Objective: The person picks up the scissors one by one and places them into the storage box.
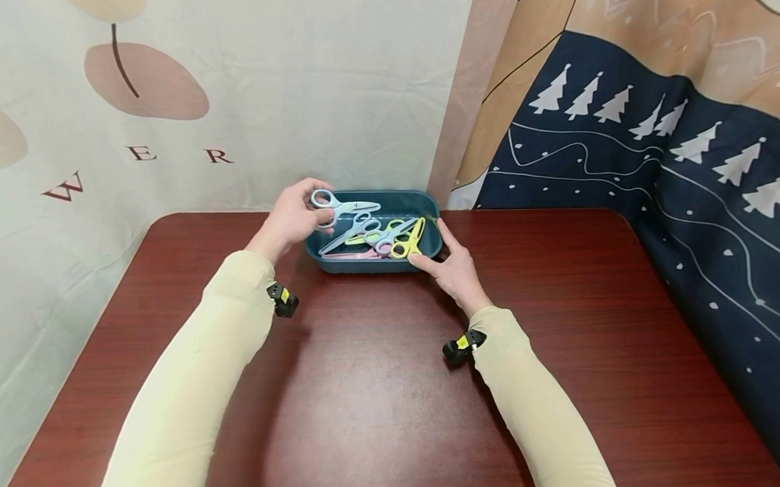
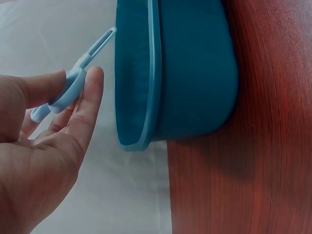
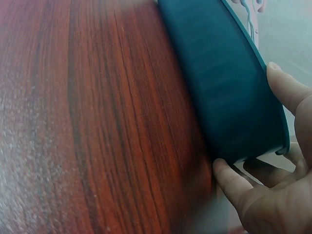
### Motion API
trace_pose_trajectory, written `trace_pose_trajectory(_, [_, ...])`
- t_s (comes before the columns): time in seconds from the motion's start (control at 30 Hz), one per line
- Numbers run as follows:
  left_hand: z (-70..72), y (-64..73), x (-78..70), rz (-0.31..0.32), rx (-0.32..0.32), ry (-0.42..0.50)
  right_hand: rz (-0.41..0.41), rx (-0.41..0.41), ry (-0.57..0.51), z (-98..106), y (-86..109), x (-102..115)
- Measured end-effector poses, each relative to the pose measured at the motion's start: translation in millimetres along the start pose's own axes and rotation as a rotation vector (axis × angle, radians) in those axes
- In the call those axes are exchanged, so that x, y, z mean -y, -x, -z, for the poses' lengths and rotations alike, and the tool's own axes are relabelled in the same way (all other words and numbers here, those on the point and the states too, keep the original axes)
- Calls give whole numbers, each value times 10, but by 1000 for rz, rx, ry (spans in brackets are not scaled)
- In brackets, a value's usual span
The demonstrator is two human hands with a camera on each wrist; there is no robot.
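In the head view, my left hand (image 1: 293, 217) pinches a pair of light blue scissors (image 1: 351, 207) by the handle loops, over the left end of a dark teal plastic bin (image 1: 370, 268). Its blades point right. The left wrist view has these scissors (image 2: 73, 90) between thumb and fingers, beside the bin's rim (image 2: 154, 63). My right hand (image 1: 455, 271) grips the bin's right end, thumb at the front corner and fingers along the side. Inside lie several more scissors: blue ones (image 1: 351, 235), yellow ones (image 1: 411, 238) and pink ones (image 1: 357, 255), overlapping one another.
The bin stands at the far edge of a reddish-brown wooden table (image 1: 372, 386). Behind it hangs a pale printed cloth (image 1: 318, 90). A dark blue cloth with white trees (image 1: 580, 150) hangs at the right. Small black cameras (image 1: 283, 300) sit on both wrists.
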State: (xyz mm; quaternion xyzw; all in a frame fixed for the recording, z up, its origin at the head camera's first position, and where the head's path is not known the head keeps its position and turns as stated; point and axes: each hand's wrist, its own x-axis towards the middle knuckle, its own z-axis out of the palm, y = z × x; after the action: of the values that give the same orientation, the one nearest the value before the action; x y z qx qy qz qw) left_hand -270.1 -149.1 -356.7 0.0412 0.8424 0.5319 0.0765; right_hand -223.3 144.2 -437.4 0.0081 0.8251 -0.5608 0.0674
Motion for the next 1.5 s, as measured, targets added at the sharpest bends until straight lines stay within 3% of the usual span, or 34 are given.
trace_pose_trajectory(0.3, [-66, -66, 2, 16, 23, -33, 1, 7, -5, -2, -11, -8])
trace_pose_trajectory(0.9, [-204, -180, -36, 61, 63, -14, 0, -2, -4, -6, -15, -20])
trace_pose_trajectory(1.2, [-274, -193, -43, 64, 114, -85, -1, -5, -2, -5, -25, -35])
trace_pose_trajectory(1.5, [-318, -206, -14, 89, 159, -84, -2, -5, 2, -8, -22, -33])
